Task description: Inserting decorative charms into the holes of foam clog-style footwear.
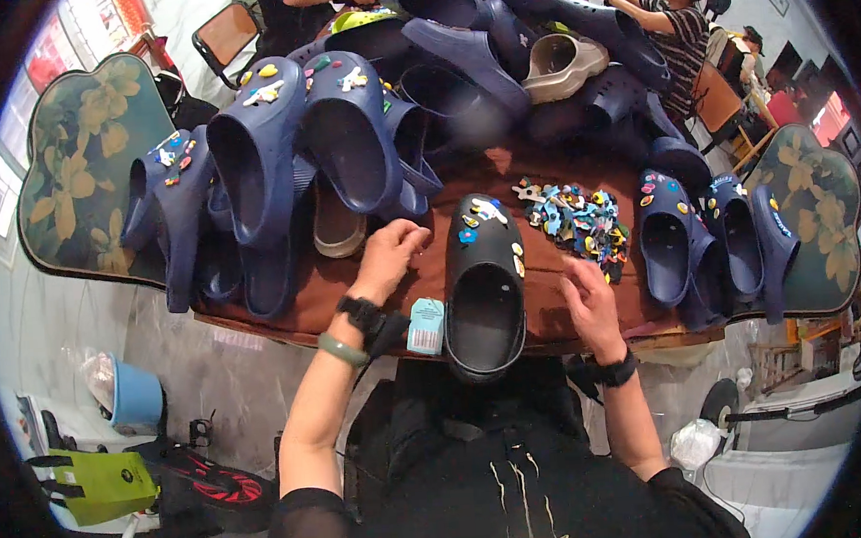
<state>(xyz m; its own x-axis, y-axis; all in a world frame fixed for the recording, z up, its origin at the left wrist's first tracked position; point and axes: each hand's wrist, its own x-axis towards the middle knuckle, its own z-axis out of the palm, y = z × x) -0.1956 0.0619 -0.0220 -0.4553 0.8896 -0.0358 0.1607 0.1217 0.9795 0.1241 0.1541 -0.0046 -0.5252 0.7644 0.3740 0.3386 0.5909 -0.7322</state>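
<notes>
Clog [483, 258] sat untouched; couldn't tell L hand [391, 261] grip; R hand [593, 304] spread nr charms [576, 220]; you likely needed clog steadied b4 pressing.

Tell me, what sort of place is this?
Probably a small workshop for decorating clogs, perhaps a home: navy clogs crowd the table, loose charms lie heaped near a black clog bearing several, and another person is across the table.

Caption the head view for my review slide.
A black clog sits between a person's left hand and right hand, beside a pile of colourful charms on a brown-covered table.
</notes>
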